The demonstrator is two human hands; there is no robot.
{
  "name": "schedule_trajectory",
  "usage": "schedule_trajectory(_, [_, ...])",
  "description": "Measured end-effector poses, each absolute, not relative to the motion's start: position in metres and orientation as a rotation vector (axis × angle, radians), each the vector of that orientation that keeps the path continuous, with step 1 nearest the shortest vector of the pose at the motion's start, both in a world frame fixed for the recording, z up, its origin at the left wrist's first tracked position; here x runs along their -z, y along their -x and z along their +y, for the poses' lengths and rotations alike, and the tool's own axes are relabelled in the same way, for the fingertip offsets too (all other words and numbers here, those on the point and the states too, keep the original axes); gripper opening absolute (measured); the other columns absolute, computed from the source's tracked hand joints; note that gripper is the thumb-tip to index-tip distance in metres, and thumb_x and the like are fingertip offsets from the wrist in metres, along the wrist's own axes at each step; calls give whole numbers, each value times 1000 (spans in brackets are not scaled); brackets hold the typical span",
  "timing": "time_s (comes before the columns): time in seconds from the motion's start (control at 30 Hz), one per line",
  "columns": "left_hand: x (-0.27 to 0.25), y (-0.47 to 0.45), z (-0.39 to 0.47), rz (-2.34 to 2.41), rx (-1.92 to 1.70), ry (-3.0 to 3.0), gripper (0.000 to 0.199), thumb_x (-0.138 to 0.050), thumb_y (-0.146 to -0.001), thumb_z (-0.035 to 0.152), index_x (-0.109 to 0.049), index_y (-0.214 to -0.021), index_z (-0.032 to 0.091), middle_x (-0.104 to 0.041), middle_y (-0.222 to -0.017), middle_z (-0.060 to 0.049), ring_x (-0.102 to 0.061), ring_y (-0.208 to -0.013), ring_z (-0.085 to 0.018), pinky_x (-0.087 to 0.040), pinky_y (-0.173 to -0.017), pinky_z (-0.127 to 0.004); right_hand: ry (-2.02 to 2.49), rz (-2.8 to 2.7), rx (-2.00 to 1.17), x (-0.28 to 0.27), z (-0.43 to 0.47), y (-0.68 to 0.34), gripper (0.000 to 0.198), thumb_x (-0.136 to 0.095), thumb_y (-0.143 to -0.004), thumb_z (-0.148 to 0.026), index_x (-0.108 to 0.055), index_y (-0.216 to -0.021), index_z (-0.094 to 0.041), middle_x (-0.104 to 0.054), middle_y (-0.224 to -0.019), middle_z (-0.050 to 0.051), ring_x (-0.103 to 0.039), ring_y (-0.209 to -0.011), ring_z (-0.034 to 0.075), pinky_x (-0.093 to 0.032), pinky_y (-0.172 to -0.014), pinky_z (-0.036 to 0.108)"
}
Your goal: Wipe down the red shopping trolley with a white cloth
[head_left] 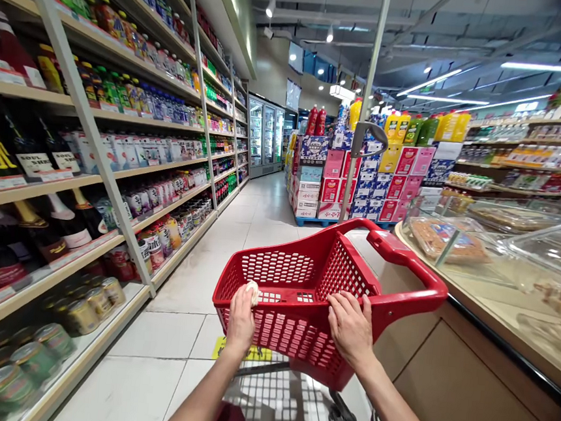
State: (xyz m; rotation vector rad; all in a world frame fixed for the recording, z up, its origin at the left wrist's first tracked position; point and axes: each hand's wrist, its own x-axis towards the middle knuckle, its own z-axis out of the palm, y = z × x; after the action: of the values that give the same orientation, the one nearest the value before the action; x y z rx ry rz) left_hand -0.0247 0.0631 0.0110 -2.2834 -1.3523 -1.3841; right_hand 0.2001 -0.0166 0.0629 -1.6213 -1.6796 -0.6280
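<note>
A red plastic shopping cart [280, 263] stands side-on in front of me, its handle pointing right. My left hand [241, 318] rests at the near rim close to the cart's narrow end. A small wad of white cloth [252, 292] shows at its fingertips, pressed against the rim. Further right, my right hand [351, 325] has its fingers hooked over the same rim, near the handle end. The basket's lattice walls and floor are visible, and some of the bottom is hidden behind the near wall.
Drink shelves [146, 225] run along the left. On the right is a counter [485, 346] with packed food [449, 238] under clear covers. Stacked drink cartons [332, 176] stand ahead, with glass-door fridges [268, 131] further back. A metal pole [370, 81] rises behind the cart.
</note>
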Motion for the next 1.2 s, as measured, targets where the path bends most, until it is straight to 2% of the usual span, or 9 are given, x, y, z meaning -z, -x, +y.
schedule_trajectory(0.23, [-16,-25,44,-992,1204,2596,59,-27,-78,-3,-25,-133,19,-36,-134,-10,-24,-128,-22,-35,-100,-48,1619,-1717,665,-61,-16,-203,30,-37,-84,-23,-62,-100,-20,-65,-99,4,-50,-100,20,-14,-101,43])
schedule_trajectory(0.4, [-12,14,57,-1305,1335,2329,66,-25,-75,-6,-22,-134,22,-38,-133,-9,-25,-128,-22,-35,-99,-50,1593,-1709,651,-61,-17,-203,30,-37,-84,-23,-63,-100,-21,-65,-99,4,-50,-101,20,-14,-101,43])
schedule_trajectory(0.5, [-13,2,54,-1216,1332,2412,65,-25,-75,-5,-21,-134,21,-35,-136,-9,-25,-128,-21,-35,-100,-49,1620,-1668,639,-62,-16,-199,30,-37,-84,-24,-63,-98,-20,-66,-96,4,-51,-99,20,-13,-101,44])
schedule_trajectory(0.63, [-14,-31,47,-993,1240,2597,59,-26,-78,-2,-25,-133,20,-38,-134,-10,-27,-127,-21,-36,-99,-48,1608,-1720,649,-61,-16,-203,31,-36,-84,-23,-62,-102,-21,-65,-99,4,-50,-101,20,-14,-101,44])
schedule_trajectory(0.73, [-9,-2,56,-1183,1272,2513,56,-28,-80,1,-29,-131,21,-43,-129,-8,-32,-124,-19,-37,-99,-45,1599,-1743,664,-58,-16,-208,32,-35,-84,-22,-61,-103,-21,-64,-101,4,-49,-102,20,-14,-101,43])
schedule_trajectory(0.8, [-6,33,65,-1383,1374,2293,55,-30,-79,2,-29,-131,21,-44,-128,-9,-32,-124,-22,-35,-99,-49,1603,-1723,658,-57,-16,-208,32,-36,-84,-22,-62,-102,-21,-64,-101,4,-50,-101,20,-14,-102,43])
schedule_trajectory(0.9, [-5,52,70,-1408,1420,2184,59,-30,-76,-1,-30,-131,21,-41,-130,-10,-30,-125,-24,-34,-98,-52,1615,-1664,637,-57,-15,-205,30,-37,-84,-23,-63,-99,-20,-65,-100,4,-50,-100,20,-13,-102,43])
schedule_trajectory(1.1, [-10,-27,46,-1057,1281,2563,60,-27,-78,-2,-26,-133,23,-38,-134,-7,-27,-127,-19,-35,-101,-47,1622,-1692,664,-58,-17,-207,30,-37,-84,-22,-62,-101,-20,-65,-100,3,-50,-102,19,-13,-102,43])
schedule_trajectory(1.2, [-11,-12,51,-1056,1258,2559,59,-30,-79,0,-27,-132,26,-41,-132,-4,-31,-125,-18,-36,-100,-44,1612,-1732,685,-58,-19,-210,32,-36,-84,-21,-61,-103,-20,-64,-102,4,-50,-103,19,-14,-102,42])
